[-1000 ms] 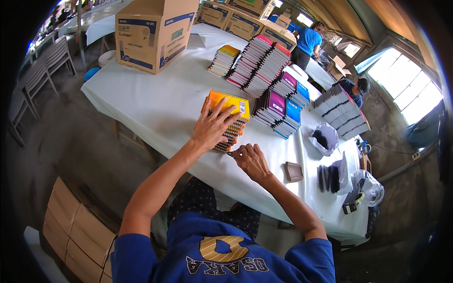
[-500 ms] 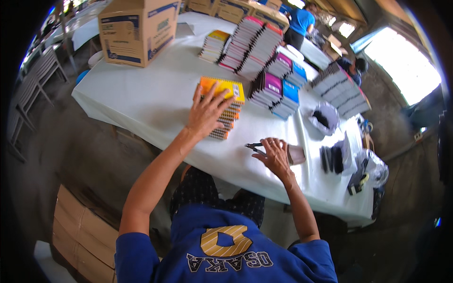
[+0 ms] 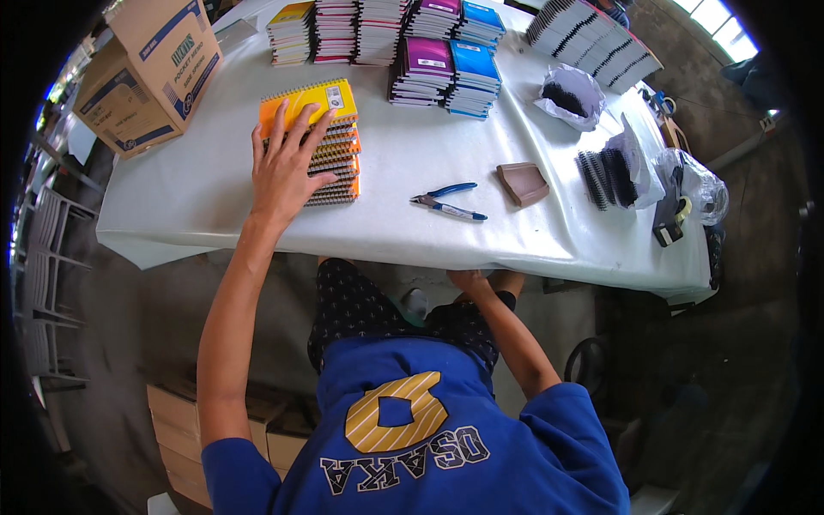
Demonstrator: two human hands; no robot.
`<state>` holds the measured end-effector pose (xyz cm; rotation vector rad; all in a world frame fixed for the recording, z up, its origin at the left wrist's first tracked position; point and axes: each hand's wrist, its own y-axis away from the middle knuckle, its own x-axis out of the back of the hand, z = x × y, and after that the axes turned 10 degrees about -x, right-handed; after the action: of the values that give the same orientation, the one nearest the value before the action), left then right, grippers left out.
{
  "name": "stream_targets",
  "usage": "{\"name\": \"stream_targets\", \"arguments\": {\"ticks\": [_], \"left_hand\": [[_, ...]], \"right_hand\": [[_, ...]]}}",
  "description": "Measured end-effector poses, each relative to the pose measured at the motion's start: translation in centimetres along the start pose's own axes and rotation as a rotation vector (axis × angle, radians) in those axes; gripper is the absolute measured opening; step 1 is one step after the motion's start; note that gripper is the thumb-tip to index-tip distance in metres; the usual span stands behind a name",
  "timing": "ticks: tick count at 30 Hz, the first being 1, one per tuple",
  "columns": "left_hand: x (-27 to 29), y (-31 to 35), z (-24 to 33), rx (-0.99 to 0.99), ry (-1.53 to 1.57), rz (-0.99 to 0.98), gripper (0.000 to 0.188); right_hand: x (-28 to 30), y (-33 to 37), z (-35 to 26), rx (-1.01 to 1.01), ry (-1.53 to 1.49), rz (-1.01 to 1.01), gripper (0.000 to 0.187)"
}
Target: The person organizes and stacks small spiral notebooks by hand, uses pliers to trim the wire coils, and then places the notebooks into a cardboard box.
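My left hand (image 3: 286, 165) lies with fingers spread on a stack of spiral notebooks (image 3: 342, 148) with yellow and orange covers, near the table's front edge. The stack's wire spirals face several ways. My right hand (image 3: 469, 278) is below the front edge of the table, close to my lap; its fingers are mostly hidden. A pair of blue-handled pliers (image 3: 450, 204) lies on the white tablecloth with its handles apart, touched by neither hand. To its right sits a small brown block-like piece (image 3: 523, 184).
Stacks of purple notebooks (image 3: 424, 73) and blue notebooks (image 3: 474, 79) stand farther back. On the right are bags of black spiral coils (image 3: 611, 176), a black-filled bag (image 3: 568, 99) and a tape dispenser (image 3: 668, 225). An open carton (image 3: 146, 81) stands at the left.
My right hand has left the pliers and drawn back below the table edge. My left hand stays on the notebook stack. The view has shifted, with things appearing higher.
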<state>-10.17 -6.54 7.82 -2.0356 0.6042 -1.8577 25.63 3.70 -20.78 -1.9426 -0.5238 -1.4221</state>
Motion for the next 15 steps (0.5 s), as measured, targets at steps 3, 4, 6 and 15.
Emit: {"name": "stream_targets", "arguments": {"ticks": [3,4,6,15], "left_hand": [[0.3,0.6,-0.7,0.011,-0.022,-0.012,0.098],[0.3,0.7,-0.8,0.014,-0.028,-0.015,0.098],[0.4,0.9,-0.6,0.018,-0.011,0.003,0.097],[0.1,0.5,-0.3,0.005,0.03,0.053,0.098]], "right_hand": [[-0.2,-2.4,0.7,0.08,-0.145,0.579,0.04],[-0.2,-2.5,0.7,0.07,-0.145,0.594,0.04],[-0.4,-2.6,1.2,0.004,-0.088,0.515,0.041],[0.6,-3.3,2.2,-0.134,0.067,0.261,0.042]]}}
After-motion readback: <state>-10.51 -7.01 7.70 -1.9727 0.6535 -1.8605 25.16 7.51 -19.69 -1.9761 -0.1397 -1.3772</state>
